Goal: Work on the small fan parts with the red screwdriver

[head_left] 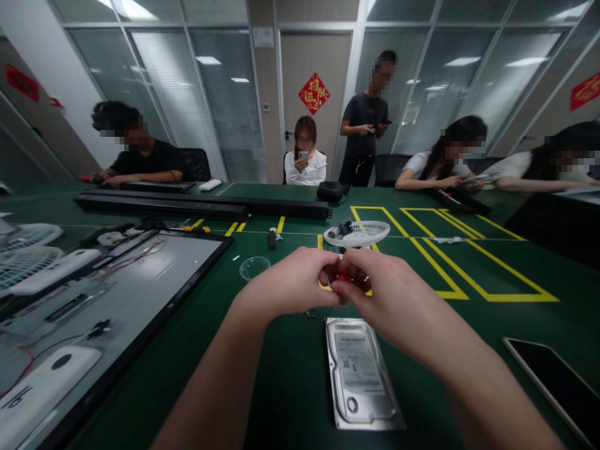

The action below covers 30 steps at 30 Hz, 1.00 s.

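Observation:
My left hand (295, 281) and my right hand (382, 278) meet in front of me above the table, fingertips curled together. Between the fingers of my right hand shows a small red object (344, 279), mostly hidden, so its kind is unclear. The left fingers are closed against the right ones; what they pinch, if anything, is hidden. Just below the hands a silver hard drive (359, 375) lies flat, label side up. A few tiny dark screws (310, 315) lie to its upper left. Beyond my left wrist sits a clear round plastic dish (254, 269).
A large framed panel (173, 269) with white devices and wires covers the left side. Behind the hands stands a white basket (377, 233) holding small dark parts. A phone (553, 381) lies at right. Long black bars (206, 203) lie farther back, near other people.

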Each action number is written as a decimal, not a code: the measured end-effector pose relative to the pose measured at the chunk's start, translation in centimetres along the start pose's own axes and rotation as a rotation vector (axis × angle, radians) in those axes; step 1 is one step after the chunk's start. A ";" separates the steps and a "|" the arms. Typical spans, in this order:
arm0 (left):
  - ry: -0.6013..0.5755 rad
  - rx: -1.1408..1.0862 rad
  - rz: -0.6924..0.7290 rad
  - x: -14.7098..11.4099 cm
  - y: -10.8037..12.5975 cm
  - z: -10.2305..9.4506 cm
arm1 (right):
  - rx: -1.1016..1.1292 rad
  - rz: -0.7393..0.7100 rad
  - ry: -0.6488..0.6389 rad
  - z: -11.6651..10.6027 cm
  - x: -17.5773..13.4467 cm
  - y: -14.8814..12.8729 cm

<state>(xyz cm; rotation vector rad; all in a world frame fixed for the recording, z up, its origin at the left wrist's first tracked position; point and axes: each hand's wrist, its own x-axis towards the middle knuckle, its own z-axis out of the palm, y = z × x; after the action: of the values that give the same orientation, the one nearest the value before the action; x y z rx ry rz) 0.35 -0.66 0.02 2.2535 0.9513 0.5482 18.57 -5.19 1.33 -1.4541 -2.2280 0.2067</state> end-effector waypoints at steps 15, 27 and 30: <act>0.012 0.035 0.019 0.0 0.1 0.0 | -0.012 0.006 -0.017 0.0 0.0 0.0; 0.019 0.022 -0.008 0.0 -0.1 0.0 | -0.014 0.027 -0.008 -0.1 0.0 -0.1; 0.010 0.015 0.015 0.0 0.0 0.0 | 0.017 0.025 -0.024 0.0 0.0 0.1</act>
<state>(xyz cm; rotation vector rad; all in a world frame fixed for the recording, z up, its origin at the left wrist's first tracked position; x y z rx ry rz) 0.35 -0.68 0.01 2.2750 0.9478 0.5609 18.66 -5.17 1.34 -1.4788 -2.2228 0.2522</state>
